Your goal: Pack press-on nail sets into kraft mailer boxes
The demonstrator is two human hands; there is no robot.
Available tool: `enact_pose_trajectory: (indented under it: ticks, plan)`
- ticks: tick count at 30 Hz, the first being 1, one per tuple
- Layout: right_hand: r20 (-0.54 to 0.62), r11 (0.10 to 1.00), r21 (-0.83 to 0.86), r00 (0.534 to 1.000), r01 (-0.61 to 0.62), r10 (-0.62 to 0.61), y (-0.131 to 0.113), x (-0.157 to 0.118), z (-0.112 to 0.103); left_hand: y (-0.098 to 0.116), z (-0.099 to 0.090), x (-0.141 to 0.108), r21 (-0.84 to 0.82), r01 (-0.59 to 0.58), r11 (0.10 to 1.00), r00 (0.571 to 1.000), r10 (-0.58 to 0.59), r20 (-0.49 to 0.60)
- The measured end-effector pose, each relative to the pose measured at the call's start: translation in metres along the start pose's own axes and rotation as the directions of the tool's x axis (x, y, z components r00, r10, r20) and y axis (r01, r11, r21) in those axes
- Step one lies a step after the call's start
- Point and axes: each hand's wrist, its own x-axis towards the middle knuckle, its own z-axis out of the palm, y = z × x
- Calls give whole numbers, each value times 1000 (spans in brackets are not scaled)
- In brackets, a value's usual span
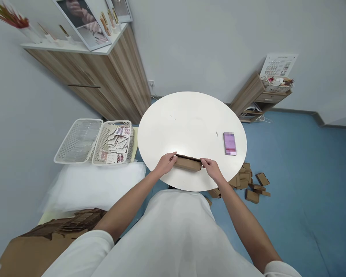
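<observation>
A small brown cardboard box [188, 164] stands near the front edge of the round white table [190, 123], with a dark line along its upper far edge. My left hand [166, 163] grips the box's left end, fingers closed at its upper corner. At the right end, my right hand [211, 168] pinches the other upper corner. The inside of the box is hidden from this angle.
A purple, pixelated item [230, 144] lies on the table's right side. White baskets [113, 143] with printed packets and clear pieces stand left, beside white sheets [98, 184] and stacked flat cardboard [43, 246]. Several brown boxes [252, 196] lie on the blue floor.
</observation>
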Motion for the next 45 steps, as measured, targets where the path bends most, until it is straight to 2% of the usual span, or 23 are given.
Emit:
enact_pose_trajectory:
  ticks: [4,9,13,16,19,24,29,33,37,41,45]
  plan:
    - [3,999,39,1000,-13,13,-1,-6,3,-1,-2,1,-38,10,999,1000,-11,-3]
    - [-16,993,115,999,-42,44,4,-15,11,-10,0,0,-116,80,990,997,-81,1]
    - [-87,987,148,994,-59,72,12,-19,19,-24,4,0,-203,152,967,988,-144,54]
    - [-93,980,162,986,-119,135,15,-21,25,-32,6,-1,-221,216,951,974,-195,113]
    - [-105,973,184,981,-142,163,15,-24,30,-33,7,-2,-256,207,944,970,-163,183]
    - [-173,963,267,981,-41,90,20,-33,37,-32,13,-8,-335,168,927,976,-110,186]
    - [-185,941,320,966,-112,178,40,-43,45,-36,29,-17,-316,224,922,965,-163,207]
    - [-250,952,236,934,-196,254,54,-49,51,-39,47,-20,-234,251,939,963,-219,156]
    - [-326,964,84,907,-252,266,56,-51,54,-39,62,-18,-117,248,962,961,-229,156]
    - [-339,958,-78,911,-276,234,52,-49,51,-36,68,-18,-82,253,964,961,-240,141]
    - [-326,956,-138,924,-258,202,54,-44,51,-34,70,-16,-87,263,961,958,-250,138]
